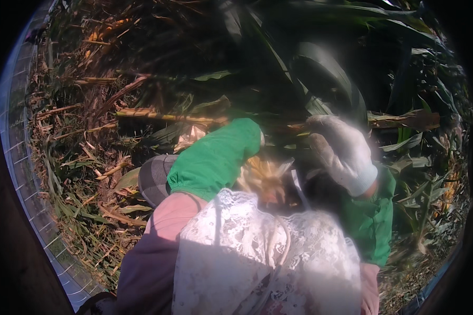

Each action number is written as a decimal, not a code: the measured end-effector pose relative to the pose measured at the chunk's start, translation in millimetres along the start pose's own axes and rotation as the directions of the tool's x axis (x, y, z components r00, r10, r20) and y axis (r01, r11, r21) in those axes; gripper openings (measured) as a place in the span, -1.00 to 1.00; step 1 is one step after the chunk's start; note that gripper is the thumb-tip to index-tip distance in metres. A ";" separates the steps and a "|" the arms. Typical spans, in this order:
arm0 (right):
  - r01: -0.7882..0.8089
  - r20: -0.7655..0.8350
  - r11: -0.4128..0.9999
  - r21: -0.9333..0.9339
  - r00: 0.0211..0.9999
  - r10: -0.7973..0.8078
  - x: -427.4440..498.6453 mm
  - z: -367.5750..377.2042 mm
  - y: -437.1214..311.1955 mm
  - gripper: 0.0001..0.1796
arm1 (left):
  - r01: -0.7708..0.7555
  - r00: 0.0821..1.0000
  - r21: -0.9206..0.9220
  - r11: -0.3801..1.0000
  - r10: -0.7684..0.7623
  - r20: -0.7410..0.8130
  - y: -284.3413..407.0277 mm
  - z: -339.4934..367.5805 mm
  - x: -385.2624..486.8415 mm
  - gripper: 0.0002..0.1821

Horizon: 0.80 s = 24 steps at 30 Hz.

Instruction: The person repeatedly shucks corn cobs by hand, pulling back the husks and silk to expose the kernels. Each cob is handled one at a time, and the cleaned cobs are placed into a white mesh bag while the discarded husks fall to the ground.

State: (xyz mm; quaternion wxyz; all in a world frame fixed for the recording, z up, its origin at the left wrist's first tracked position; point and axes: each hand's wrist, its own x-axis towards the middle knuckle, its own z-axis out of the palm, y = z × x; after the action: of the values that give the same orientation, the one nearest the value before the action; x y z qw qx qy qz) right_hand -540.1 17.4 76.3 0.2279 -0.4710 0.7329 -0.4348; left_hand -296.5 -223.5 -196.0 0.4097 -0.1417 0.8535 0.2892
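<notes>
My left hand is almost wholly hidden behind its green sleeve cover; only a sliver of white glove shows at the cuff. What it holds, if anything, cannot be seen. My right hand, in a soiled white knit glove, is raised to the right with thumb and fingers apart. Its fingertips are close to a dry corn stalk lying crosswise; whether they touch it is unclear. Between and below both hands is a blurred bunch of pale dry corn husk.
Green corn leaves arch over the shaded ground ahead. Chopped stalks and dry leaves litter the left side. Yellow corn cobs show at the right, others at the upper left. A checked shoe and white lace cloth are close to me.
</notes>
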 end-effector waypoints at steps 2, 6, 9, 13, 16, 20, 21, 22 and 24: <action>-0.023 0.014 1.000 -0.017 1.000 0.023 -3.1 -3.5 -1.4 -0.73 | 0.003 0.985 0.013 1.000 -0.001 -0.171 13.9 -51.4 47.5 -0.63; 0.014 0.018 0.997 0.081 1.000 -0.016 -8.9 -13.6 -5.3 -0.71 | 0.157 0.966 0.125 0.980 -0.126 -0.226 33.8 -108.3 114.5 -0.62; -0.025 0.001 0.998 0.064 1.000 0.025 -8.8 -18.9 -5.8 -0.70 | 0.241 0.968 0.206 0.948 -0.218 -0.128 39.6 -114.2 135.8 -0.60; -0.059 -0.003 0.994 0.087 0.998 0.059 -8.3 -22.8 -5.3 -0.70 | 0.263 0.962 0.257 0.930 -0.273 0.003 37.0 -106.7 143.7 -0.59; -0.063 -0.009 0.993 0.100 0.998 0.065 -9.0 -22.2 -3.8 -0.71 | 0.217 0.971 0.252 0.943 -0.234 0.042 28.4 -98.1 140.5 -0.57; -0.052 -0.043 0.998 -0.038 0.998 0.050 -7.3 -17.5 0.9 -0.72 | 0.112 0.994 0.147 0.983 -0.108 -0.034 16.6 -93.5 122.4 -0.56; -0.044 -0.063 0.997 -0.066 0.997 0.040 -5.7 -15.3 2.8 -0.72 | 0.073 0.995 0.095 0.993 -0.066 -0.073 18.8 -95.0 117.9 -0.55; -0.024 -0.073 0.995 -0.102 0.997 0.016 -4.4 -14.2 4.1 -0.72 | 0.027 0.993 0.041 0.999 -0.022 -0.113 22.3 -101.7 113.4 -0.55; -0.083 -0.064 0.995 -0.054 0.995 0.080 -1.1 -10.9 6.8 -0.71 | -0.081 0.977 -0.052 0.995 0.069 -0.201 39.8 -120.6 104.8 -0.54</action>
State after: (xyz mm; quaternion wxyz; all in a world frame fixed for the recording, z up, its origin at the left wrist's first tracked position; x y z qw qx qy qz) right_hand -551.1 24.2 76.1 0.2092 -0.4332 0.7702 -0.4188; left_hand -455.4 -266.1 -203.0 0.3066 -0.1500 0.8858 0.3144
